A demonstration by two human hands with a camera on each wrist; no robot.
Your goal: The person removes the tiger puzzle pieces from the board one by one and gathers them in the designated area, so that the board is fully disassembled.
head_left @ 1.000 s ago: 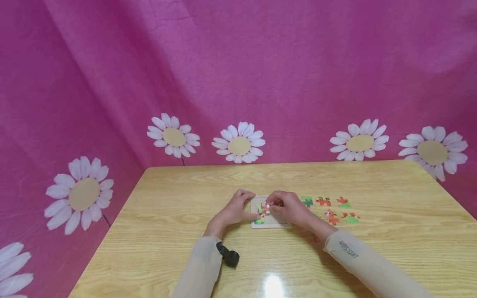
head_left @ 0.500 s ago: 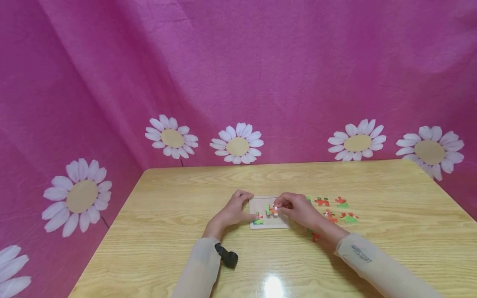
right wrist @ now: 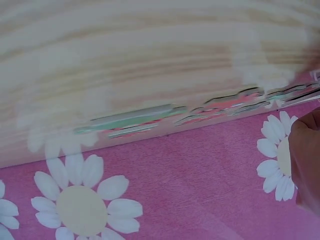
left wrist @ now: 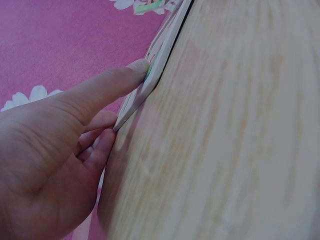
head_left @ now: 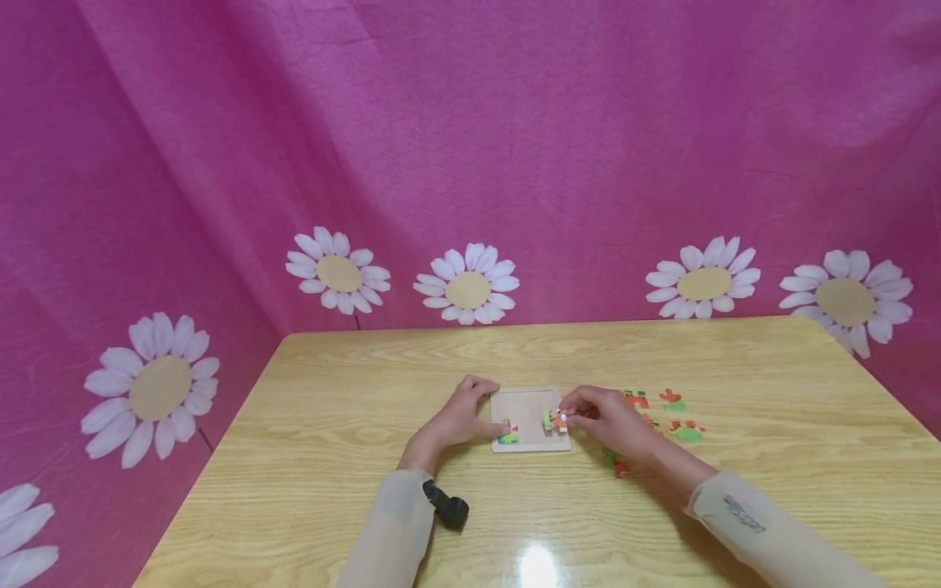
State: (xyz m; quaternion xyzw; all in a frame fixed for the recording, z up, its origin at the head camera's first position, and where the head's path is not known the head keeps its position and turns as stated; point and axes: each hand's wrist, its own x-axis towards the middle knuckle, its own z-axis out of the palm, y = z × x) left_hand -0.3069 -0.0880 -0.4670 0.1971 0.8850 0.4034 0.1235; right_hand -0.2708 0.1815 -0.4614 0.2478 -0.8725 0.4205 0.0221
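My left hand (head_left: 463, 415) holds the left side of a shallow wooden puzzle tray (head_left: 529, 447). Its thumb rests on a green and red puzzle piece (head_left: 508, 437) in the tray's near left corner. The left wrist view shows the fingers (left wrist: 104, 145) against the edge of the tray (left wrist: 135, 104). Between thumb and fingertips, my right hand (head_left: 608, 418) pinches an orange and green puzzle piece (head_left: 549, 420) with a white spot, above the tray's right side. Only part of the right hand (right wrist: 307, 155) enters the right wrist view.
Several loose red and green puzzle pieces (head_left: 688, 431) lie on the wooden table (head_left: 353, 408) right of the tray, some partly behind the right hand. A black strap-like device (head_left: 450, 510) is on the left wrist. A pink curtain (head_left: 573, 163) with daisies hangs behind the table.
The right hand has moved to the right with its pinched piece, from the tray's left part to its right side. The left hand keeps its place on the tray.
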